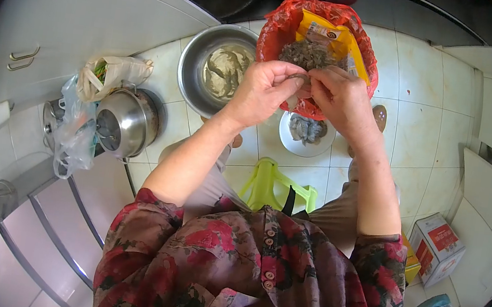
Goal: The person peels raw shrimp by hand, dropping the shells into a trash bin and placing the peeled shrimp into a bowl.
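Observation:
Over the near edge of a bin lined with a red bag, my left hand and my right hand meet, fingers pinched on a small greyish shrimp between them. Inside the bin are a heap of grey-brown shrimp scraps and a yellow packet. A steel basin to the left holds water and several whole shrimp. Just below my hands, a white bowl contains grey peeled shrimp.
A green plastic stool stands between my legs. At the left are a steel pot, a cloth bag and a clear plastic bag. A red and white box sits at the right, by white cabinets.

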